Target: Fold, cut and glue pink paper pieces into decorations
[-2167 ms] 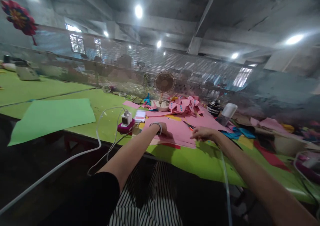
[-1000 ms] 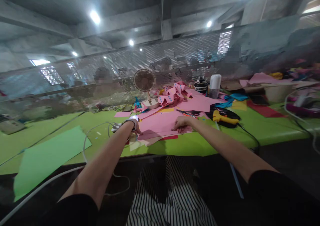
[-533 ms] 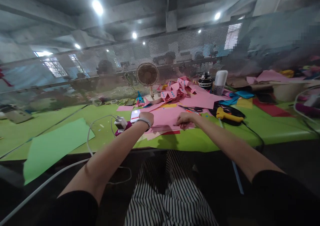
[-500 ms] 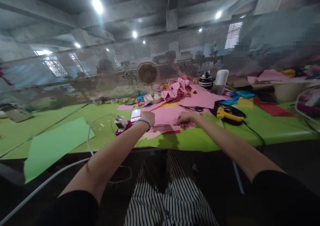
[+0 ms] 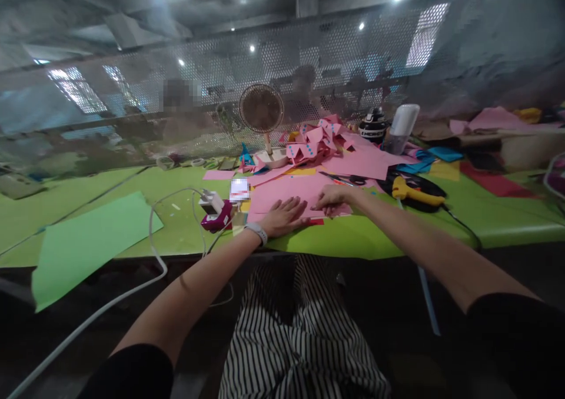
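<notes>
A pink paper sheet [image 5: 269, 196] lies at the front of the green-covered table. Flat on its near part rests my left hand [image 5: 285, 215], fingers stretched out and spread, with a pale band at the wrist. My right hand [image 5: 331, 200] is on the sheet's right part, its fingers curled and closed; whatever may be in them is hidden. Under the sheet's near edge a strip of red paper [image 5: 316, 222] peeks out. Just beyond my right hand lie scissors [image 5: 358, 180].
Folded pink paper pieces [image 5: 315, 140] are heaped behind, near a small fan [image 5: 261, 109]. A yellow-handled glue gun [image 5: 417, 192] lies at right. To the left are a lit phone [image 5: 239, 190], a purple power block [image 5: 216, 216] with a white cable, and a green sheet [image 5: 92, 240] overhanging the edge.
My left hand has slid right and nearer to me, and now lies spread on the pink paper. The right hand stays closed on the sheet's right part. The view has tilted down.
</notes>
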`<state>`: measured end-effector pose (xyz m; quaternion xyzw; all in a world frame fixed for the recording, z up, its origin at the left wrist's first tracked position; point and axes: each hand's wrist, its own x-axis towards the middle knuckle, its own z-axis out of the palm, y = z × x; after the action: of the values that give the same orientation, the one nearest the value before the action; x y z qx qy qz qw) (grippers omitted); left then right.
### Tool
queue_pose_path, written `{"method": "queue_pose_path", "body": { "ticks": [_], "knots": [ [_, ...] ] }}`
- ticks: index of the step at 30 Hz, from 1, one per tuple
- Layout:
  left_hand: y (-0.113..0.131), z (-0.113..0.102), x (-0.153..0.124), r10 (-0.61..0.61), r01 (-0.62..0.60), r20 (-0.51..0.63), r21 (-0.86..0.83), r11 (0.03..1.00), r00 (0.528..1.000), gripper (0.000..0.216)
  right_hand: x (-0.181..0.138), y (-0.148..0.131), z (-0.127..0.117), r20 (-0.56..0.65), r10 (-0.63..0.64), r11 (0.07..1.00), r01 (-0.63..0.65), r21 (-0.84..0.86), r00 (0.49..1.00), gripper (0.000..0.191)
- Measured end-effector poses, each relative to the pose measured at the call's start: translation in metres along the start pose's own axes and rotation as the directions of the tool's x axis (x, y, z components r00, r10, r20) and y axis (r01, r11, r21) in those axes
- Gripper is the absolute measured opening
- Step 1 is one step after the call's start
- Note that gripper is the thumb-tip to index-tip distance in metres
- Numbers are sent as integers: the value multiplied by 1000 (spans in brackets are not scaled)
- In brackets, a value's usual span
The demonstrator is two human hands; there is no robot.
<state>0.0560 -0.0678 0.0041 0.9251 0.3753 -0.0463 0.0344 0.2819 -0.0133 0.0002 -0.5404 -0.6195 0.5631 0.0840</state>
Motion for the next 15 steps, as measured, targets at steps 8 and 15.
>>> {"method": "queue_pose_path", "body": {
  "ticks": [8, 15],
  "knots": [
    [-2, 7, 4, 8, -10, -52, -20, 1000, 999, 70, -9, 8, -14, -1, 81, 993, -81, -85, 997, 37],
    [-5, 10, 1, 38, -34, -143, 30, 999, 989, 73, -30, 26, -34, -13, 168, 980, -168, -110, 986, 39]
  ]
}}
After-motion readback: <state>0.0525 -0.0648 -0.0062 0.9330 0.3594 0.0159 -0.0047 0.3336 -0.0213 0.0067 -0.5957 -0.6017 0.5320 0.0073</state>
